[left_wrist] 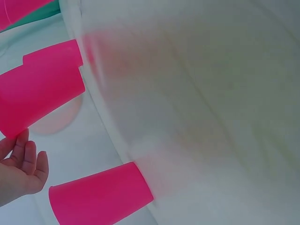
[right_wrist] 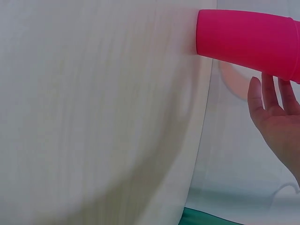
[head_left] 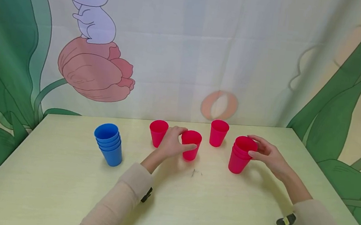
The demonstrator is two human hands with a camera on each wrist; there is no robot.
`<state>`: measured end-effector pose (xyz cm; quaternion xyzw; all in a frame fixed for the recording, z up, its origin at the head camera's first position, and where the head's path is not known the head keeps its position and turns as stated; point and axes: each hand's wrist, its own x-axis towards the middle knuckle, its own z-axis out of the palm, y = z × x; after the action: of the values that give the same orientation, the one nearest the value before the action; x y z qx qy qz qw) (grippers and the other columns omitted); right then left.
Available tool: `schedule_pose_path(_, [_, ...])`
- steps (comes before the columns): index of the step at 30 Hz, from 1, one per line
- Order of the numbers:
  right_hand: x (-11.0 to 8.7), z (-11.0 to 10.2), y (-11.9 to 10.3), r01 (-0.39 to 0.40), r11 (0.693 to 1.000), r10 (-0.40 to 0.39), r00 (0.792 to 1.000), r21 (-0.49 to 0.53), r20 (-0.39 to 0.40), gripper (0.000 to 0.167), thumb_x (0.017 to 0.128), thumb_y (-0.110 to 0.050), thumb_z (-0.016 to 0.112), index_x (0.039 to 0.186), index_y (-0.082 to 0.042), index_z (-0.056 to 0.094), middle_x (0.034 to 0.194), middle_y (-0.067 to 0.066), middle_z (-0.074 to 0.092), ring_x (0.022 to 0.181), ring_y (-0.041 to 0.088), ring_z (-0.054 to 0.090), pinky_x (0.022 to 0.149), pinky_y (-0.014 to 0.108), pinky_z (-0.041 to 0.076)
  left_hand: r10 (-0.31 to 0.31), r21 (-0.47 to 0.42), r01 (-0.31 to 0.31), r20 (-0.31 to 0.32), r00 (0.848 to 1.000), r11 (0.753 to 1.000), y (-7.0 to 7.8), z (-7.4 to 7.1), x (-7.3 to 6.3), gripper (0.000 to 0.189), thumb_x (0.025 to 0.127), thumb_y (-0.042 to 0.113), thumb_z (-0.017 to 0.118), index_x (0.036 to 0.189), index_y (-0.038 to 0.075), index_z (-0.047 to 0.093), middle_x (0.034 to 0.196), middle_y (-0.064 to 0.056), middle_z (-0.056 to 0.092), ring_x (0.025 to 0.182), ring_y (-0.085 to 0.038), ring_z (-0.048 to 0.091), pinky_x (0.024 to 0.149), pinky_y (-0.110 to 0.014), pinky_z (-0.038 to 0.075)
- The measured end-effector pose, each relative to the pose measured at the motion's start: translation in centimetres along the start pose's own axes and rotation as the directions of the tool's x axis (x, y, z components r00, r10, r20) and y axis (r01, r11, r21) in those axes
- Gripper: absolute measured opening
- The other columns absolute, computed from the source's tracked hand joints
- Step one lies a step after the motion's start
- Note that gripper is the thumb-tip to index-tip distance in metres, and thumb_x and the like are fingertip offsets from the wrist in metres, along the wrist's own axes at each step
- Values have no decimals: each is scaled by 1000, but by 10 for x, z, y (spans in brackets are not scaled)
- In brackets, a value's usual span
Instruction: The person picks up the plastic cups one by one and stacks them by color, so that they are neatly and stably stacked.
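My left hand (head_left: 172,142) grips an upright red cup (head_left: 190,155) near its rim, thumb in front and fingers behind. In the left wrist view, fingertips of that hand (left_wrist: 23,171) touch the side of the cup (left_wrist: 42,101). Toward the right, my right hand (head_left: 271,157) holds the rim of a nested stack of red cups (head_left: 237,164), which stands on the table. The right wrist view has this stack (right_wrist: 243,40) above the fingers of the hand (right_wrist: 281,122). Single red cups stand left of the gripped cup (head_left: 156,134) and behind it (head_left: 218,134).
A stack of nested blue cups (head_left: 112,153) stands on the left part of the pale table (head_left: 188,211). Behind the table's back edge hangs a printed curtain (head_left: 172,70) with a rabbit and flowers. A few dark marks (head_left: 194,172) lie on the tabletop before the red cups.
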<state>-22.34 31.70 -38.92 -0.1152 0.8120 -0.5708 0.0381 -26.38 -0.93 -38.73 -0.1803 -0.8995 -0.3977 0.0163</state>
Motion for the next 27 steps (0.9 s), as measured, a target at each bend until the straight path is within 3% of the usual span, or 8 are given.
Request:
schedule_pose_path(15, [0, 1, 1, 9, 999, -8, 1000, 34, -5, 60, 88, -17, 61, 138, -4, 31, 115, -2, 50, 100, 13, 52, 81, 33, 50, 93, -9, -93, -35, 995, 996, 22, -7, -5, 64, 75, 34, 72, 127, 4, 49, 123, -9, 51, 115, -25, 42, 92, -40, 41])
schedule_pose_path(20, [1, 2, 2, -1, 1000, 2, 1000, 21, -20, 61, 88, -19, 61, 138, -4, 30, 118, 2, 48, 100, 13, 52, 83, 41, 49, 113, -26, -114, -39, 993, 993, 31, -9, -5, 64, 75, 35, 72, 127, 5, 49, 124, -8, 50, 116, -24, 42, 93, -39, 40])
schedule_pose_path(27, [1, 3, 5, -7, 1000, 8, 1000, 25, -28, 64, 86, -21, 62, 139, -6, 29, 121, 6, 46, 102, 15, 51, 82, 35, 49, 151, -43, -153, -47, 987, 987, 43, -11, -3, 64, 75, 36, 71, 128, 7, 49, 123, -6, 50, 114, -22, 42, 92, -39, 41])
